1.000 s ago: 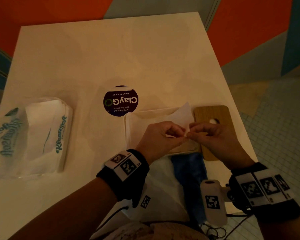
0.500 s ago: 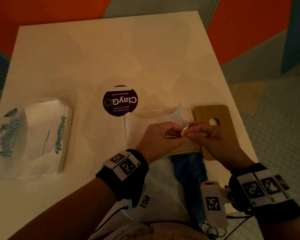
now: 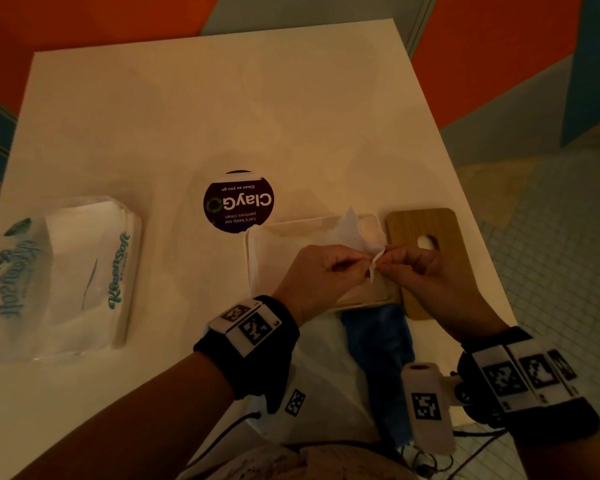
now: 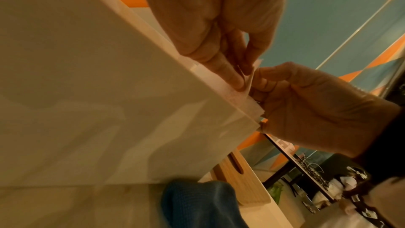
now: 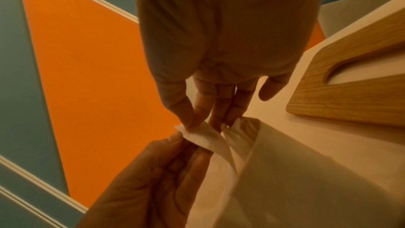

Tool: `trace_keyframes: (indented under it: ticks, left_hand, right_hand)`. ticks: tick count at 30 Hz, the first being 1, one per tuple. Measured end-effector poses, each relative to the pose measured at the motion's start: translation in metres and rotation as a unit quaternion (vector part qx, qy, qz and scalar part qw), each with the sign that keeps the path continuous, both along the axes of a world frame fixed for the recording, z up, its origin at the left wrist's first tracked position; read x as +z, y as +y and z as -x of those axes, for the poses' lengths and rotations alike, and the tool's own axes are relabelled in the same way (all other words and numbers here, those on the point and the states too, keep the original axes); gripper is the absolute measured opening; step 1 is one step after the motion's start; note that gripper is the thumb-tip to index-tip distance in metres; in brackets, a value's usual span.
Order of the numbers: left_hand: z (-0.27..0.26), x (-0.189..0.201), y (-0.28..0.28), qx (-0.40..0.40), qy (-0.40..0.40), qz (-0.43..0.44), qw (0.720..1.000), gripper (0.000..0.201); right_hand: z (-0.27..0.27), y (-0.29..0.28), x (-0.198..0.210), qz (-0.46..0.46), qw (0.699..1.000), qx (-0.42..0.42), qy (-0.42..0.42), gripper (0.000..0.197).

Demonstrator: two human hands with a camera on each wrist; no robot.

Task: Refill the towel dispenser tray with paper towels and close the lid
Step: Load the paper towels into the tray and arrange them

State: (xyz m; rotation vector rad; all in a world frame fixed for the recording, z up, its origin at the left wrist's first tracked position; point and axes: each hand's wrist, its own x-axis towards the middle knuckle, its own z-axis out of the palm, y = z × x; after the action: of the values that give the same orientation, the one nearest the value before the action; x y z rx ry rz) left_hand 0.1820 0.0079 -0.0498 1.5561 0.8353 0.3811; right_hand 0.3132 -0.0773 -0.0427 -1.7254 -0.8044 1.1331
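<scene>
The white dispenser tray (image 3: 253, 258) lies near the table's front edge, filled with paper towels (image 4: 247, 96). Both hands meet over its right part. My left hand (image 3: 364, 268) and right hand (image 3: 381, 266) each pinch a corner of the top towel sheet (image 3: 349, 230), which stands up in a crumpled peak. In the right wrist view my right hand (image 5: 201, 124) holds the sheet's corner (image 5: 203, 136) between thumb and fingers. The left hand (image 4: 243, 76) pinches the same edge. The wooden lid (image 3: 426, 223), with its oval slot, lies flat right of the tray.
An opened Kleensoft towel pack (image 3: 84, 271) lies at the table's left. A round dark ClayGo sticker (image 3: 238, 201) sits just behind the tray. A blue cloth (image 3: 378, 334) hangs at the front edge below the tray. Tiled floor lies beyond the table's right edge.
The lifted sheet has shrunk from a broad triangle to a narrower crumpled peak. Both hands stay at the same spot, still pinching its corner.
</scene>
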Motion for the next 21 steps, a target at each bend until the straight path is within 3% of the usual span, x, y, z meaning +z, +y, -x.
trace_keyframes:
  ticks: [8,13,16,20,21]
  left_hand:
    - [-0.006,-0.002,-0.001,0.006,-0.011,-0.075,0.997,0.018]
    - [-0.005,-0.004,-0.002,-0.029,-0.016,-0.109,0.994,0.018]
    - [-0.002,-0.004,0.0,-0.012,0.001,-0.106,0.994,0.005]
    - [0.008,-0.003,0.01,0.032,0.027,-0.078,0.996,0.022]
    - [0.01,-0.002,0.011,0.035,0.026,-0.072,0.996,0.028]
  right_hand:
    - [0.004,0.001,0.005,-0.002,0.998,-0.038,0.053,0.02]
    - [0.004,0.003,0.005,0.013,0.999,-0.034,-0.018,0.021]
    - [-0.001,0.001,0.005,0.025,0.986,-0.001,-0.164,0.029]
    - [-0.007,-0.006,0.008,0.086,0.909,0.047,-0.404,0.017]
    - [-0.006,-0.007,0.009,0.089,0.885,0.051,-0.454,0.025]
